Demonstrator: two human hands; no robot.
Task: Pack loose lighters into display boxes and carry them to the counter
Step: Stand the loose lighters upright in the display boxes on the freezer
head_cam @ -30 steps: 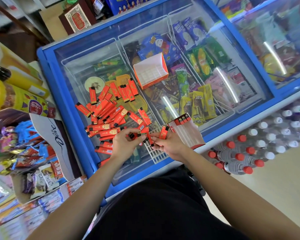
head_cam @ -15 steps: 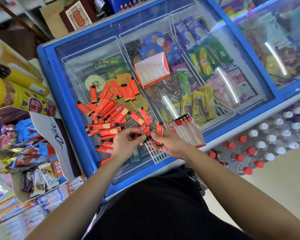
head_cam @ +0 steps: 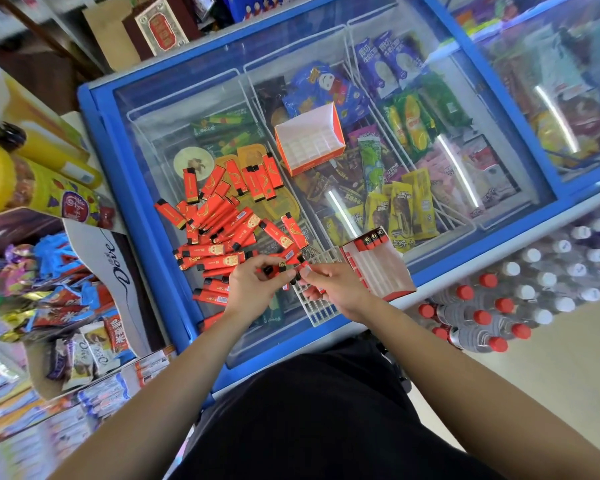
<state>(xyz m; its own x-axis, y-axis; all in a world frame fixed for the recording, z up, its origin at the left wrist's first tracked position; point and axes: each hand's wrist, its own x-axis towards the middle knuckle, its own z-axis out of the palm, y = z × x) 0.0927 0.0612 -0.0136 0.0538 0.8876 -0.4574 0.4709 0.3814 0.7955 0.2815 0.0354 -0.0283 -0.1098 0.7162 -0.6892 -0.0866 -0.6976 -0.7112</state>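
A heap of red lighters (head_cam: 222, 216) lies on the glass lid of a blue freezer (head_cam: 142, 202). My left hand (head_cam: 257, 289) grips a small bunch of lighters (head_cam: 274, 270) with their black caps pointing right. My right hand (head_cam: 336, 289) meets it and pinches one red lighter (head_cam: 305, 271) at the bunch's end. A display box (head_cam: 381, 268) with three lighters in its top row lies just right of my right hand. A second, empty orange display box (head_cam: 309, 140) stands farther back on the glass.
A white plastic divider grid (head_cam: 317, 310) lies under my right hand. Snack shelves and a Dove carton (head_cam: 111, 258) crowd the left. Shrink-wrapped bottles (head_cam: 492, 306) stand on the floor at the right. A second freezer (head_cam: 551, 81) adjoins at the upper right.
My right hand has brought its lighter left and down, from upright beside the box to the bunch in my left hand. The hands now touch.
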